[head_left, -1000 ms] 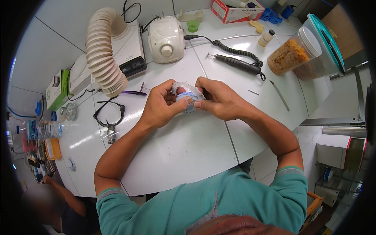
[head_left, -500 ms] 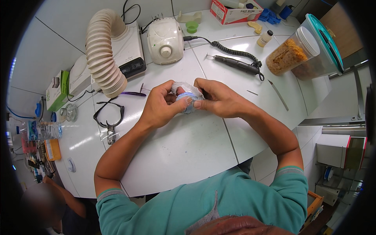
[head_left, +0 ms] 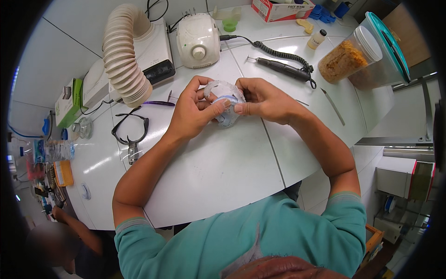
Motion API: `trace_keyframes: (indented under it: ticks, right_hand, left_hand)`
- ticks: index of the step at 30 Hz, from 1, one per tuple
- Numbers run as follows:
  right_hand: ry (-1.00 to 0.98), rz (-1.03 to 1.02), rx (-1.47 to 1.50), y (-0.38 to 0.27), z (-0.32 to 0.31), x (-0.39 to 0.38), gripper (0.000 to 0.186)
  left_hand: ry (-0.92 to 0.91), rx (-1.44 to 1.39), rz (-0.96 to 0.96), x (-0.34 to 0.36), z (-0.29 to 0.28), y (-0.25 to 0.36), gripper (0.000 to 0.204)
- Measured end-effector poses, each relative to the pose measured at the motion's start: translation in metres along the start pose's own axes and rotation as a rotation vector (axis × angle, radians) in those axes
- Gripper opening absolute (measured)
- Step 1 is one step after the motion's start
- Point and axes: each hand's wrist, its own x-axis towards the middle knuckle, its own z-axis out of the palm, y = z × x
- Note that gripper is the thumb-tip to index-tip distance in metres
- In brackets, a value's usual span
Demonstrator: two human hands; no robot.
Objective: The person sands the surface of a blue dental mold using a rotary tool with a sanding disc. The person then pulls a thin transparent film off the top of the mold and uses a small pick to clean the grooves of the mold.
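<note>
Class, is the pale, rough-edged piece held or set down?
Held: the left hand and right hand grip the pale piece from opposite sides, the left thumb lying across it.

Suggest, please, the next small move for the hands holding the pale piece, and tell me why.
Perhaps the left hand should slide its thumb slightly aside while the right hand steadies the pale piece: that thumb lies across the piece, hiding part of it, and the two hands grip it from opposite sides, so the hold would probably be secure enough.
</note>
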Motion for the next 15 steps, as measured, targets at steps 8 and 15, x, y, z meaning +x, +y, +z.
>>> trace_keyframes:
  ticks: [8,15]
  right_hand:
    - [0.016,-0.087,0.176,0.015,-0.019,0.005,0.037]
    - [0.152,-0.227,0.128,0.011,-0.009,-0.004,0.043]
  left_hand:
    - [0.061,-0.147,0.078,0.012,-0.003,-0.010,0.056]
    - [0.119,-0.087,0.095,0.013,-0.011,-0.022,0.044]
